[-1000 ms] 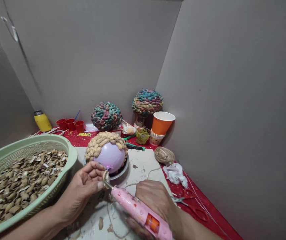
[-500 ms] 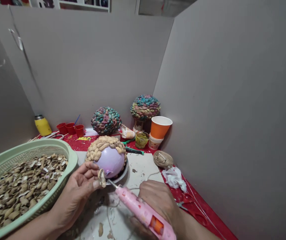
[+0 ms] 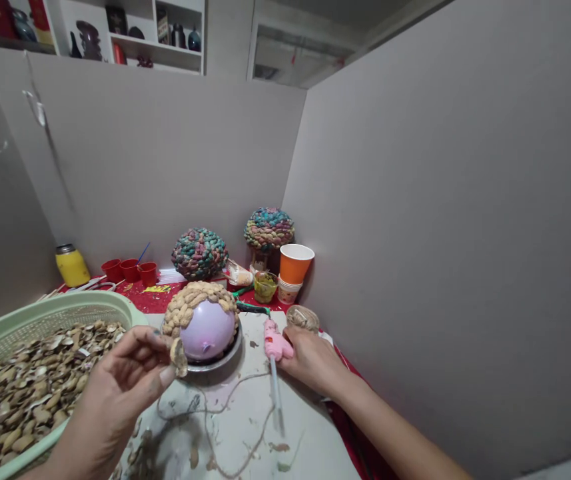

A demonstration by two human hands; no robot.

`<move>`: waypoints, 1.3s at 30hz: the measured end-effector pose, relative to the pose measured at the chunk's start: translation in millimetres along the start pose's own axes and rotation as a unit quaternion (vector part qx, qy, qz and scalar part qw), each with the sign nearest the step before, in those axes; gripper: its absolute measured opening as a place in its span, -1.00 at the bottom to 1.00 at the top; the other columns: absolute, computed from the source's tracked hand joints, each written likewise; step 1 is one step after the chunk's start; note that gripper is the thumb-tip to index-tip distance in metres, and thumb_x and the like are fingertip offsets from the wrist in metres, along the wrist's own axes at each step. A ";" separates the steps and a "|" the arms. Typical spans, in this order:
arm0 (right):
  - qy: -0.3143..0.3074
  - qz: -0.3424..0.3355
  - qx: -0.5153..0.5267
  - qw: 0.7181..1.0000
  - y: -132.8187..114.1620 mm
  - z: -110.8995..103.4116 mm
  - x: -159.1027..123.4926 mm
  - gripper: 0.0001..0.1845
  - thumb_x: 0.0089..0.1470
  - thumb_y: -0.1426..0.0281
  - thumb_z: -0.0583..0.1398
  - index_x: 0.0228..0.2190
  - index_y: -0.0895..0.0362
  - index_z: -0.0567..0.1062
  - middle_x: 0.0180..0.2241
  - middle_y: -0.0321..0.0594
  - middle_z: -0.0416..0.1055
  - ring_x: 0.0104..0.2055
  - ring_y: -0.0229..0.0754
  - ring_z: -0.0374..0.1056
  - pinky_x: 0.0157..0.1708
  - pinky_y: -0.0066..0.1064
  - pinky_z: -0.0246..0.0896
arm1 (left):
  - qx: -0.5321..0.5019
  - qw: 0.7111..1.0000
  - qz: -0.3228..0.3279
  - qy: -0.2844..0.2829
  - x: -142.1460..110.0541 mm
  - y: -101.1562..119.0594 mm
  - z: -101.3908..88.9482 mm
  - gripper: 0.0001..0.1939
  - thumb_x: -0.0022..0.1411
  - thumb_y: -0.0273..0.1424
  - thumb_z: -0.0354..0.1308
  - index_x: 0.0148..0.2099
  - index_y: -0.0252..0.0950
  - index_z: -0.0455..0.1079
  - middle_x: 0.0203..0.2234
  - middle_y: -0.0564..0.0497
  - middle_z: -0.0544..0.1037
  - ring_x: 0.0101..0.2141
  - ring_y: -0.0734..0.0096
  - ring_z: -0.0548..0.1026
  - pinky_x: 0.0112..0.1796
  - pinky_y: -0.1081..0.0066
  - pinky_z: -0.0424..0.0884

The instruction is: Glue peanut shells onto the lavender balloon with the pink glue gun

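Note:
My left hand pinches a half peanut shell between thumb and fingers, just in front of a lilac balloon. Peanut shells cover the balloon's top and sides, leaving its near face bare. The balloon rests in a metal bowl. On the right, my right hand is closed around the handle of a pink hot glue gun; its fingers are partly hidden. The gun's nozzle points away toward the back of the board, and a clear glue stick sticks out of its rear toward me.
A green basket full of peanut shells stands left. Twine lies beside the right hand, its loose strand crossing the pale board. Behind are painted shell-covered domes, an orange cup, red cups and a yellow jar. Grey partitions enclose the table.
My right hand has carried the glue gun away from the shell, forward and right, turning its nozzle toward the back. My left hand still holds the shell, now lower and farther left. The view has tilted up.

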State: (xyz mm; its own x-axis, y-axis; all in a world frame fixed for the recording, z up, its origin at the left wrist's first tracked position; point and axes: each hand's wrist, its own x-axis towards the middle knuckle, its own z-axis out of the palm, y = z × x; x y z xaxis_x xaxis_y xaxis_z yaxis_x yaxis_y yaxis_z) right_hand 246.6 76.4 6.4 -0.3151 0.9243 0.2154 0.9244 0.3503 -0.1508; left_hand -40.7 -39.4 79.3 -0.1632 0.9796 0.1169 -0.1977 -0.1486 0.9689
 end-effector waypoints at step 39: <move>0.015 -0.128 0.455 0.881 -75.5 -0.3 97.8 -0.42 0.17 0.00 0.11 0.09 0.07 0.37 0.03 -0.10 0.41 0.07 0.04 0.31 0.09 -0.13 0.15 | 0.583 0.750 0.269 -0.158 80.9 20.0 30.3 -0.83 0.02 -0.62 0.02 -0.40 -0.23 0.25 -0.50 0.04 0.40 -0.46 0.35 0.32 -0.42 0.42 0.18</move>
State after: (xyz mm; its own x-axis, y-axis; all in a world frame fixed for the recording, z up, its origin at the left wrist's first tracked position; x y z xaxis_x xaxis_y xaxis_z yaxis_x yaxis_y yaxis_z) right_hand 146.0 140.3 39.1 -0.4689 0.7981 0.3783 0.2640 0.5354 -0.8023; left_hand -28.6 40.9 114.7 0.3586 0.8303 0.4266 0.8241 -0.4962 0.2731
